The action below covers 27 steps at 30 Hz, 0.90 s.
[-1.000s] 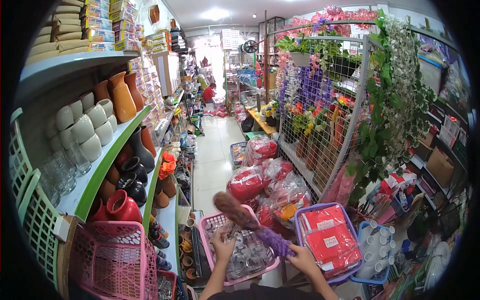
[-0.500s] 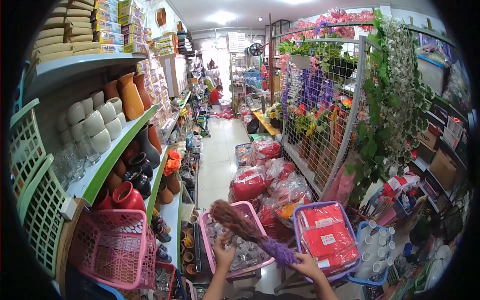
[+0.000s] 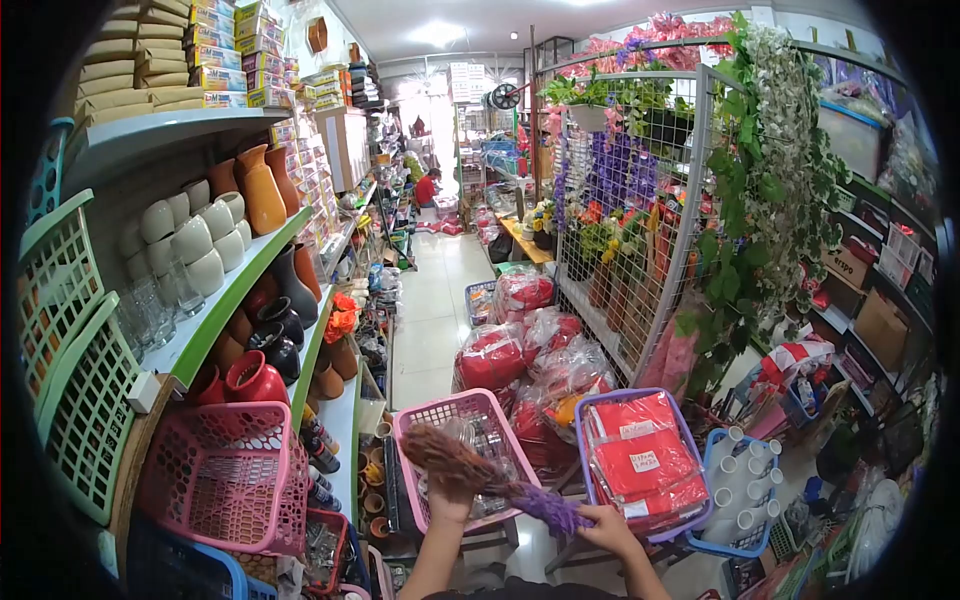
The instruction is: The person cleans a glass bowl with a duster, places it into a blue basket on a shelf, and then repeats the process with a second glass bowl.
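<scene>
A long shaggy bundle (image 3: 470, 470), brown along most of its length and purple at one end, lies slantwise across both my hands; its exact kind I cannot make out. My left hand (image 3: 450, 503) is closed around the brown part from below, its fingers partly hidden behind it. At the purple end, my right hand (image 3: 608, 530) pinches the strands between closed fingers. Beneath the bundle stands a pink basket (image 3: 490, 402) holding items in clear plastic. Near my right hand, a purple basket (image 3: 578, 440) holds red packets (image 3: 638, 455) with white labels.
On the left, shelves (image 3: 240, 290) carry vases and glasses, with an unfilled pink basket (image 3: 165, 500) below. Bagged red goods (image 3: 490, 355) sit on the floor ahead. To the right are a wire rack (image 3: 690, 200) with artificial flowers and a blue basket (image 3: 705, 540) of white tubes.
The brown end has dropped slightly and shifted left. My left hand, whose fingers were raised beside the bundle, is now wrapped round it. The right hand stays at the purple end.
</scene>
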Each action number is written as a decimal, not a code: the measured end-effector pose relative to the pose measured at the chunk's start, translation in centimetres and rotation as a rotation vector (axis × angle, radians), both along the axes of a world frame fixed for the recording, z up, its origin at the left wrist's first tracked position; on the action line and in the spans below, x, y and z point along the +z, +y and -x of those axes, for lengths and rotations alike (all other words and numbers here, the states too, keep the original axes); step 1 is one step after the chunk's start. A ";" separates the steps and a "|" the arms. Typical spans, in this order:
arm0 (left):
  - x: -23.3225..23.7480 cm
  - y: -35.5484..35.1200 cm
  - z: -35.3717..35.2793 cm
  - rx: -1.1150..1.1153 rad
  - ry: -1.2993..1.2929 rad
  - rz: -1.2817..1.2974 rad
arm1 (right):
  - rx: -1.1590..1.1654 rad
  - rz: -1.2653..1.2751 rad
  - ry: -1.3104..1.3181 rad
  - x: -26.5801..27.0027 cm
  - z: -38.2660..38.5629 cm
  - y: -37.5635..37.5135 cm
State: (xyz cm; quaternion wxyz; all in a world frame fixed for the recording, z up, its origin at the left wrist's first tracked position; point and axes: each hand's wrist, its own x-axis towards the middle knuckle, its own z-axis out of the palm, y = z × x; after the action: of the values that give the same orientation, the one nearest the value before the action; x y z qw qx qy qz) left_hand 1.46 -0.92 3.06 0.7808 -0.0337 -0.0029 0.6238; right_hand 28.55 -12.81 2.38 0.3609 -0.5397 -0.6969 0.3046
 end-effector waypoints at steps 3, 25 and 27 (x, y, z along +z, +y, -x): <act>1.0 -0.6 -0.1 -0.071 0.086 0.012 | -0.230 -0.047 0.042 0.9 1.4 0.8; 3.4 -2.8 -1.3 -0.076 0.205 0.146 | -0.059 -0.244 -0.213 2.4 3.3 2.2; 0.6 -1.2 -0.7 -0.220 -0.010 0.186 | -0.137 -0.206 -0.177 2.0 3.1 2.8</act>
State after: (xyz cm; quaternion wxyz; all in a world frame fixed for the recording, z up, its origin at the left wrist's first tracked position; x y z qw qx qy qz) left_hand 2.17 -2.12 3.68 0.8380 -0.1093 0.0547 0.5318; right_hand 25.49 -10.04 4.41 0.3717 -0.5706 -0.7151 0.1574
